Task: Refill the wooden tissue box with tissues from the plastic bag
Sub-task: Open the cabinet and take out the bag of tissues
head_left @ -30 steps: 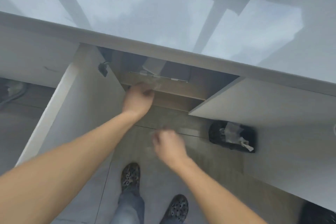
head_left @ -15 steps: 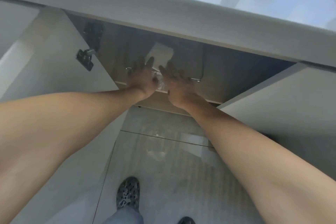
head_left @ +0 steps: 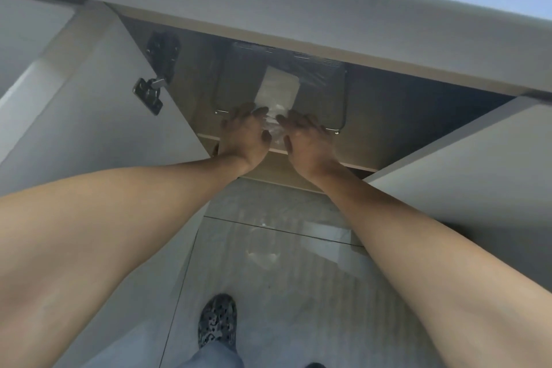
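Setting: a grey counter point(head_left: 268, 0) overhangs an open cupboard; its two doors point(head_left: 98, 128) swing out to either side over a tiled floor point(head_left: 283, 263).
Shelf: a wire rack point(head_left: 343, 104) sits inside the cupboard, in shadow under the counter edge.
Bag: the plastic bag point(head_left: 276, 128) lies on the rack at the centre of the opening, clear and crinkled, with a white pack of tissues point(head_left: 277, 89) showing through it.
Box: the wooden tissue box is not in view.
Key relation: the pack lies straight ahead of the fingertips, deeper into the cupboard, its long axis running front to back; the bag's near end sits between the two hands. Both hands look equally near; neither has the clear advantage.
Left hand: the left hand point(head_left: 243, 136) is palm down, fingers spread and laid on the bag's left side, thumb curling in towards the plastic.
Right hand: the right hand point(head_left: 304, 139) mirrors it on the right side, fingers extended forward.
Grip: the fingers touch the plastic but look loose; whether either has pinched it, I cannot tell.
Arms: both forearms reach forward, nearly straight, converging at the shelf.
Likely step: gathering the bag to draw it out towards the body.
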